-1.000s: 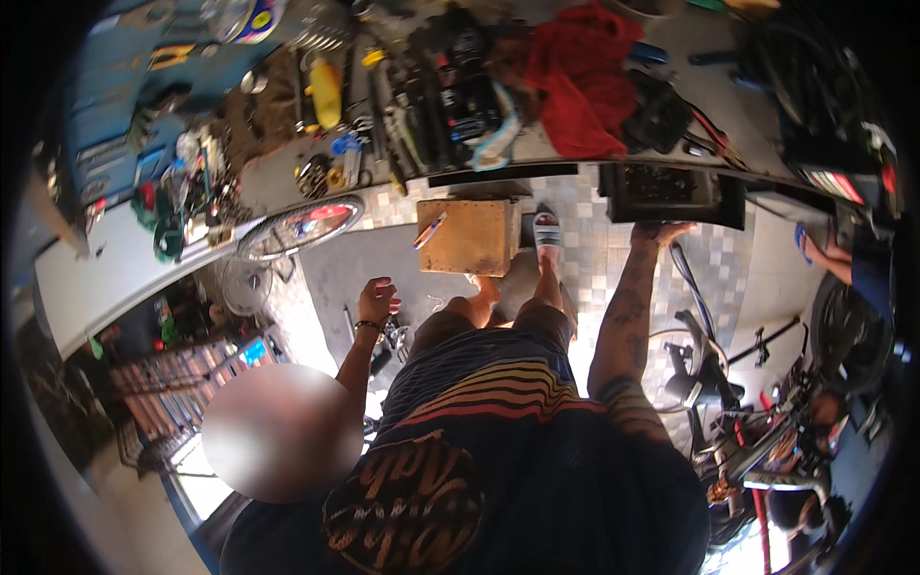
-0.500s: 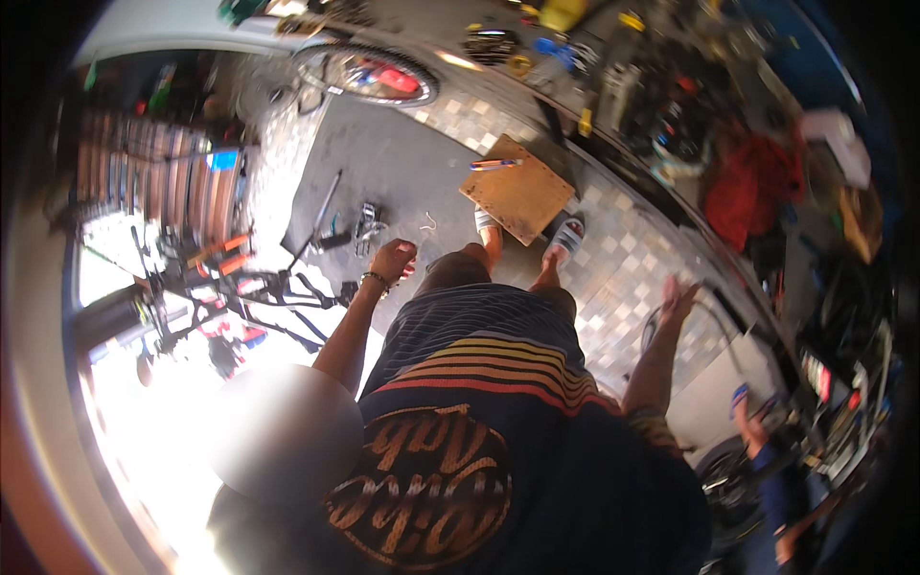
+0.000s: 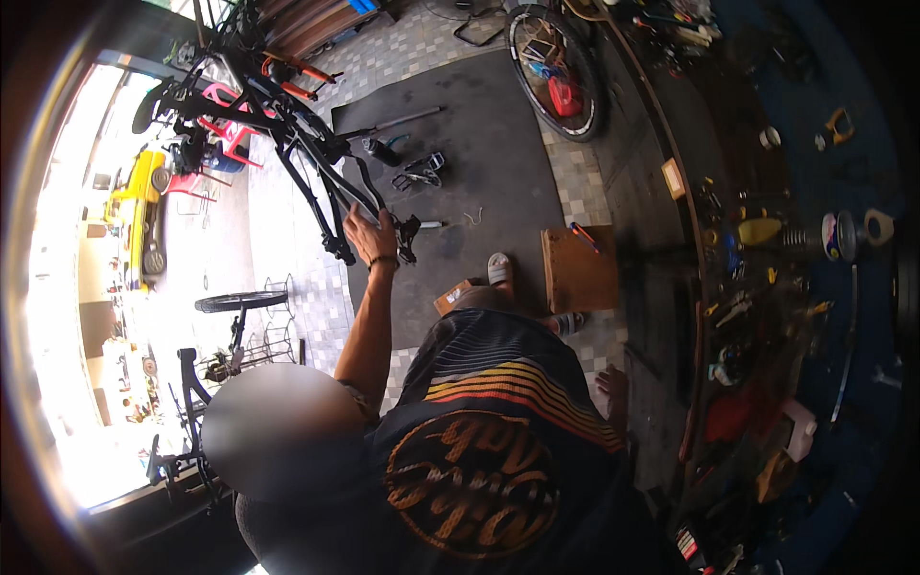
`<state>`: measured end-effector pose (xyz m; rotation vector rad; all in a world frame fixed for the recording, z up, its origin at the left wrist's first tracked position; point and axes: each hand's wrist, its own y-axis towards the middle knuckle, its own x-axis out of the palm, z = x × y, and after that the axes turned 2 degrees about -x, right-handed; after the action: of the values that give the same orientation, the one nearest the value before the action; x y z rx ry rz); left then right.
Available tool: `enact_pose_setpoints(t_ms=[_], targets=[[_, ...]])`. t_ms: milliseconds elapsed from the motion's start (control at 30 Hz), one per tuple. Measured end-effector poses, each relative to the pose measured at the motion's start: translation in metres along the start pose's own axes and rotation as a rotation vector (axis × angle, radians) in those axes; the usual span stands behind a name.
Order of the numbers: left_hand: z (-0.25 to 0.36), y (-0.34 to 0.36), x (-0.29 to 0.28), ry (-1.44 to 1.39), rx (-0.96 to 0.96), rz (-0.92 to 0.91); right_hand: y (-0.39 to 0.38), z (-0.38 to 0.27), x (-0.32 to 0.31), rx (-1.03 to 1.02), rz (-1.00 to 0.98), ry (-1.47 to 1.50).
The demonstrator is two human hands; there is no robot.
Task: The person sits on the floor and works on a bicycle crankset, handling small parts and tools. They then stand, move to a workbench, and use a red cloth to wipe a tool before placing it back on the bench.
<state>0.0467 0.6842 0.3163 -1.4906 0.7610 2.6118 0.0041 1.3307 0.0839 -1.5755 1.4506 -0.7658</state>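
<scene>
The dark shirt (image 3: 460, 474) has yellow-to-red stripes (image 3: 527, 383).

This looks like a bike workshop: a black frame (image 3: 273, 123) without wheels, a loose wheel (image 3: 517, 62) near the desk (image 3: 771, 273), a dark floor mat (image 3: 522, 182), and hand tools (image 3: 736, 311) crowding the desk beside a blue wall (image 3: 870, 326).
</scene>
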Motion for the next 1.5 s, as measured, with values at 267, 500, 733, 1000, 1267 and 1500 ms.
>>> enact_pose_setpoints(t_ms=[267,500,733,1000,1267,1500], targets=[[-0.034,0.118,0.092,-0.737,-0.846,-0.296,0.099,-0.077,-0.037,-0.177,0.024,-0.125],[-0.088,0.099,0.106,-0.257,-0.353,-0.131,0.079,-0.100,0.053,0.013,-0.245,-0.022],[-0.158,0.082,0.035,-0.379,-0.476,-0.165,0.058,-0.099,0.129,-0.319,-0.327,-0.483],[-0.283,0.095,-0.039,-0.181,-0.539,-0.294,0.045,-0.188,0.169,-0.184,-0.074,-0.465],[-0.373,0.136,-0.096,0.541,-0.679,-0.249,0.036,-0.212,0.177,-0.185,-0.047,-0.470],[-0.325,0.128,-0.057,0.587,-0.432,0.158,0.023,-0.165,0.166,-0.128,-0.061,-0.399]])
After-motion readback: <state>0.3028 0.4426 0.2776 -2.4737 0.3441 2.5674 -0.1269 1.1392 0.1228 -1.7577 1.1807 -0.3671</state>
